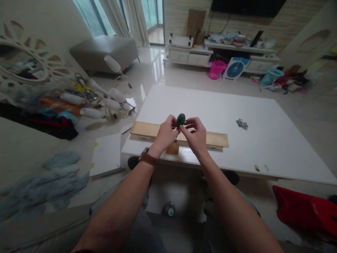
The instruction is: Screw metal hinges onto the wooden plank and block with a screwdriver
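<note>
A screwdriver with a dark green handle [181, 119] stands nearly upright between my two hands, above the middle of a long wooden board [145, 129]. My left hand [165, 133] is closed, its fingers pinching around the lower handle from the left. From the other side, the thumb and fingers of my right hand [196, 134] close on the handle too. Just below shows a small shiny metal piece [176, 140], partly hidden by my left hand. It lies by a short brown wooden piece [172, 148] that sticks out from the board toward me.
The board lies on a wide white panel [252, 147]. Several metal hinges [242, 124] lie on its right part, with small bits [257, 168] near the front edge. A white board [106, 154] is at the left, a lamp [110, 102] beyond it, and a red object [302, 211] at right.
</note>
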A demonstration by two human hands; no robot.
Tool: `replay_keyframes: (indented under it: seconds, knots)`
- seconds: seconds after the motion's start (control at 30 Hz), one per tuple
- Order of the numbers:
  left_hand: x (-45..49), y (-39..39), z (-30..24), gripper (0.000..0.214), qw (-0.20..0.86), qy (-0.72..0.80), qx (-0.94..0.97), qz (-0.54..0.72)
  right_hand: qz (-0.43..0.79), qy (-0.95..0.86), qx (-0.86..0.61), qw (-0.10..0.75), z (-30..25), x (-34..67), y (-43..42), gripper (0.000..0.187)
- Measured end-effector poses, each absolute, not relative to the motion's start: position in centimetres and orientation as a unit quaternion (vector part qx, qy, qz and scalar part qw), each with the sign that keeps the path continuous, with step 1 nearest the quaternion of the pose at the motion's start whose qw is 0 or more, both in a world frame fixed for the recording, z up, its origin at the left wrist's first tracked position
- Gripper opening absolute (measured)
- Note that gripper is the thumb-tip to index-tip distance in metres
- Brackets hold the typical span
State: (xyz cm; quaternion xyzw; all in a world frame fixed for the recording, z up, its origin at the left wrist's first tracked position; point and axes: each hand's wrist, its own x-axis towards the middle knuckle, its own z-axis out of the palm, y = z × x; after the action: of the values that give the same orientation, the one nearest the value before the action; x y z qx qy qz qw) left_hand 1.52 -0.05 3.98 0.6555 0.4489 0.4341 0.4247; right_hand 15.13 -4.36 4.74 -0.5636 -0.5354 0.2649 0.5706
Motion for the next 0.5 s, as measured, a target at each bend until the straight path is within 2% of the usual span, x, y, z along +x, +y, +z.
replay_keyframes:
  seconds: [0.1, 0.27, 0.5]
  knots:
    - [1.53, -0.10, 4.00, 0.034, 0.447, 0.438, 0.645, 0.438, 0.265, -0.539, -0.567, 0.564, 4.80, 15.14, -4.47, 0.026]
    - [1.28, -0.07, 4.27, 0.038, 0.422, 0.442, 0.668, 0.425, 0.239, -0.524, -0.577, 0.579, 4.59, 15.40, -4.20, 0.019]
    - [1.17, 0.11, 4.12, 0.021, 0.362, 0.458, 0.706, 0.401, 0.240, -0.529, -0.574, 0.577, 4.27, 15.36, -4.00, 0.010]
